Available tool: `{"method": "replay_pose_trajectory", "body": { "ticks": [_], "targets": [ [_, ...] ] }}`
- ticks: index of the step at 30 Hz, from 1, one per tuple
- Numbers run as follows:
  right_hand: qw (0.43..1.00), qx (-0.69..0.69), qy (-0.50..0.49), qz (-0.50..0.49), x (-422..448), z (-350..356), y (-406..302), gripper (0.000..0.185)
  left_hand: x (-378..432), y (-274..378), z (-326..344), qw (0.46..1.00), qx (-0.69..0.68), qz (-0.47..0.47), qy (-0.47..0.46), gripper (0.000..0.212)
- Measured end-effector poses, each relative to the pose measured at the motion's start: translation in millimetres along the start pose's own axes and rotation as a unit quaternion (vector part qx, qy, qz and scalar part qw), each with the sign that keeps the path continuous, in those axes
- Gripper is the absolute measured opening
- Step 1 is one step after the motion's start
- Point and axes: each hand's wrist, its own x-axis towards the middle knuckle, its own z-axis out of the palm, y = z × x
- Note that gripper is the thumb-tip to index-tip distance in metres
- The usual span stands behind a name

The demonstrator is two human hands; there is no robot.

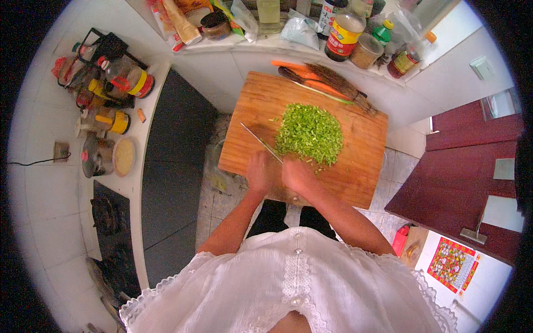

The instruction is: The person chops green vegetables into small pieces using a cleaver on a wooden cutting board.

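Note:
My right hand (297, 177) is closed around the handle end of a kitchen knife (261, 142), which shows as a thin bright line slanting up to the left. Left of it, my left hand (258, 172) is by the blade near the board's front edge. Blur hides its fingers, and whether it touches the knife cannot be told. Beneath both hands lies a thick wooden cutting board (358, 166). A heap of finely chopped green vegetable (310, 133) covers its middle, right of the blade, with a few loose bits around it.
Behind the board's far edge lie a small brush (337, 81) and an orange-handled or orange flat item (283, 63). Sauce bottles (343, 37) and jars line the ledge above. The left counter holds oil bottles (139, 83), a pot (98, 156) and a gas stove (110, 212).

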Motion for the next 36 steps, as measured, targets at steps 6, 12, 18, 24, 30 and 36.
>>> {"method": "replay_pose_trajectory", "body": {
  "ticks": [6, 12, 18, 24, 30, 36],
  "targets": [
    [1.0, 0.004, 0.014, -0.017, -6, -7, 23, 0.027, 13, 7, 13, 1.0, 0.011, -0.005, -0.014, 0.029],
    [0.998, -0.013, 0.062, 0.022, -46, -32, 65, 0.027, 9, 46, 17, 0.992, 0.066, 0.102, -0.026, 0.024],
    [0.998, 0.007, 0.024, 0.055, -43, -23, 83, 0.024, 8, 68, 35, 0.994, 0.004, 0.094, -0.046, 0.019],
    [0.996, 0.048, 0.052, 0.047, -27, -2, 83, 0.024, 10, 80, 40, 0.995, 0.043, 0.079, -0.036, 0.017],
    [0.98, 0.156, 0.091, 0.082, -31, -7, 100, 0.038, 17, 78, 48, 0.995, 0.045, 0.066, -0.062, 0.023],
    [0.949, 0.224, 0.157, 0.156, -60, -50, 108, 0.038, 32, 93, 35, 0.995, 0.0, 0.095, -0.011, 0.019]
  ]
}}
